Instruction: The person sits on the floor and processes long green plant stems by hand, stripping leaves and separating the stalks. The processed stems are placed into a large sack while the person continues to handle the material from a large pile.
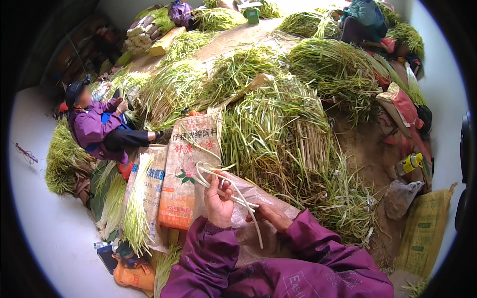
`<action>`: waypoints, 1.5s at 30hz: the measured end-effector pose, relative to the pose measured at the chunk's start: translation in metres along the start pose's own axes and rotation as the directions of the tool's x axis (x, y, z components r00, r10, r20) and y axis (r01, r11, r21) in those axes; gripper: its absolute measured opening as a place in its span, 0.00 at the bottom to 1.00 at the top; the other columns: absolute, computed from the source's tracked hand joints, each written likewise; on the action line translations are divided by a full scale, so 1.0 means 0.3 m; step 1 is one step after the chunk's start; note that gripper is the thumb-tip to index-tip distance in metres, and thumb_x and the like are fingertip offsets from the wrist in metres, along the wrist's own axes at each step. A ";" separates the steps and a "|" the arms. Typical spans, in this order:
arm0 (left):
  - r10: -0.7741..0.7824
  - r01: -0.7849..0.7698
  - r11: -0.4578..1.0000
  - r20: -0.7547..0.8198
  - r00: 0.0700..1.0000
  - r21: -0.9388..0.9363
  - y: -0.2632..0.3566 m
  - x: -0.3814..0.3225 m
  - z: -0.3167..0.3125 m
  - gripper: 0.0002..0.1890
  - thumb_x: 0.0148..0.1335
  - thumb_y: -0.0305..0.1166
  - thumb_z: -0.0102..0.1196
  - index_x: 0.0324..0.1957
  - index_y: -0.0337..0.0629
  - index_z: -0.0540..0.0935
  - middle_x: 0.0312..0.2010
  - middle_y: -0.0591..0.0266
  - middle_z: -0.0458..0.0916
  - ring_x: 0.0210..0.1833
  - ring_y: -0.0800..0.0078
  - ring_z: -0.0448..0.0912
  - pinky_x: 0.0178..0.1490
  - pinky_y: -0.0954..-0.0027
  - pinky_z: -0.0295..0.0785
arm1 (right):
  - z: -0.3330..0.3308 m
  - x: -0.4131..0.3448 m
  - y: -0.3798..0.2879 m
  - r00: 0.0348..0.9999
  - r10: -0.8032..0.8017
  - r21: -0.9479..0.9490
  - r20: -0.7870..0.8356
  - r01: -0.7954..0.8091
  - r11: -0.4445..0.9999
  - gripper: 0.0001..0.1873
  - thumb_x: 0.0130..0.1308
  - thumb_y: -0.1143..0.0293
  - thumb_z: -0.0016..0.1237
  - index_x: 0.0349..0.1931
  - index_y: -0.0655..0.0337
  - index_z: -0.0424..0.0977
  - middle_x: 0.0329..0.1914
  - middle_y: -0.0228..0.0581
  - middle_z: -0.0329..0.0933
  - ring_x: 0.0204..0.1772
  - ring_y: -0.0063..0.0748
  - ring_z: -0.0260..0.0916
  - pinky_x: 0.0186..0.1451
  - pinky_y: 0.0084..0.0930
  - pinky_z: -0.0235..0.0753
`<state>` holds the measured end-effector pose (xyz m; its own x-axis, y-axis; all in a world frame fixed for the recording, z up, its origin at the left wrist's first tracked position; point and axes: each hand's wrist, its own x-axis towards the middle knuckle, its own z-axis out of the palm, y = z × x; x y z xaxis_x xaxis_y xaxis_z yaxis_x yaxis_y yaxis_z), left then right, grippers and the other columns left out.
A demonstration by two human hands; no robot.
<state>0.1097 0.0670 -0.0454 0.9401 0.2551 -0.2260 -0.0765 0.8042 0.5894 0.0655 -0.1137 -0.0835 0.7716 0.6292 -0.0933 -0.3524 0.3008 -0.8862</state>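
My left hand is closed around a few slim, pale plant stalks, pinched between thumb and fingers. One stalk bends down and hangs free past the others. At their lower right ends is my right hand, its fingertips close to or touching the stalks; whether it grips them is unclear. Beneath both hands a woven plastic sack covers my lap. To the left, a bunch of pale stripped stalks lies across printed woven sacks. Just beyond my lap rises a large heap of untrimmed green-leaved stalks.
At left a seated person handles stalks; another person sits at the back right. A green scale stands far back. On the right are a yellow-capped bottle, a plastic bag and a yellow sack near the wall.
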 end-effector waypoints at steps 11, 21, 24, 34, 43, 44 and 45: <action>0.037 -0.039 0.998 -0.051 0.998 -0.048 0.074 0.036 -0.004 0.14 0.60 0.39 0.55 0.44 0.43 0.74 0.32 0.65 0.77 0.31 0.81 0.71 0.23 0.84 0.60 | 0.003 -0.087 -0.073 0.981 0.092 0.290 -0.172 -0.039 0.956 0.15 0.70 0.64 0.34 0.33 0.67 0.70 0.15 0.25 0.58 0.18 0.15 0.54 0.22 0.16 0.57; -0.270 0.271 0.962 0.032 0.962 -0.031 -0.013 -0.023 0.010 0.16 0.60 0.40 0.54 0.46 0.41 0.75 0.30 0.64 0.74 0.24 0.79 0.67 0.25 0.78 0.61 | -0.058 0.088 -0.093 0.987 -0.117 -0.595 0.112 0.161 0.787 0.10 0.61 0.66 0.48 0.25 0.61 0.69 0.19 0.45 0.67 0.25 0.38 0.69 0.28 0.30 0.67; -0.160 0.162 0.986 0.065 0.985 -0.027 0.035 -0.004 -0.003 0.15 0.64 0.40 0.49 0.47 0.43 0.74 0.27 0.65 0.74 0.23 0.80 0.65 0.24 0.79 0.59 | -0.254 0.226 -0.029 0.840 -0.400 -0.636 -0.368 0.086 0.767 0.10 0.62 0.65 0.47 0.26 0.61 0.71 0.22 0.43 0.69 0.26 0.35 0.68 0.32 0.29 0.68; -0.175 0.170 0.984 0.091 0.980 0.059 0.025 -0.012 -0.020 0.11 0.66 0.39 0.45 0.42 0.43 0.74 0.19 0.69 0.67 0.18 0.82 0.59 0.21 0.81 0.55 | -0.556 0.341 0.003 0.686 -0.593 -0.904 -0.422 -0.262 0.339 0.12 0.62 0.68 0.45 0.21 0.62 0.67 0.19 0.39 0.67 0.21 0.36 0.65 0.25 0.34 0.66; -0.328 0.326 0.943 0.027 0.944 0.072 -0.079 -0.097 -0.023 0.08 0.63 0.33 0.50 0.39 0.40 0.75 0.22 0.66 0.72 0.17 0.82 0.62 0.20 0.81 0.55 | -0.369 0.064 -0.303 0.548 -0.805 -0.950 -0.227 0.059 0.308 0.09 0.57 0.78 0.44 0.18 0.63 0.68 0.14 0.33 0.68 0.15 0.23 0.60 0.17 0.21 0.61; -0.333 0.331 0.937 0.000 0.943 0.114 -0.088 -0.113 -0.013 0.07 0.63 0.33 0.50 0.39 0.40 0.74 0.22 0.65 0.73 0.18 0.82 0.63 0.20 0.81 0.56 | -0.321 0.048 -0.268 0.602 -0.770 -0.947 -0.210 0.069 0.312 0.08 0.55 0.79 0.45 0.17 0.62 0.69 0.14 0.33 0.67 0.16 0.25 0.61 0.18 0.24 0.62; -0.339 0.338 0.930 -0.022 0.941 0.146 -0.095 -0.130 -0.004 0.07 0.63 0.32 0.51 0.39 0.40 0.74 0.23 0.65 0.74 0.18 0.82 0.64 0.20 0.81 0.57 | -0.286 0.042 -0.239 0.594 -0.802 -0.970 -0.064 0.151 0.189 0.07 0.51 0.79 0.47 0.16 0.62 0.68 0.14 0.35 0.66 0.16 0.29 0.62 0.19 0.28 0.62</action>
<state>0.0747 0.0347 -0.0543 0.9031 -0.0207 -0.4289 0.2951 0.7555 0.5849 0.1459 -0.1890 -0.0600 0.7747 0.0870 0.6263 0.5637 -0.5437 -0.6218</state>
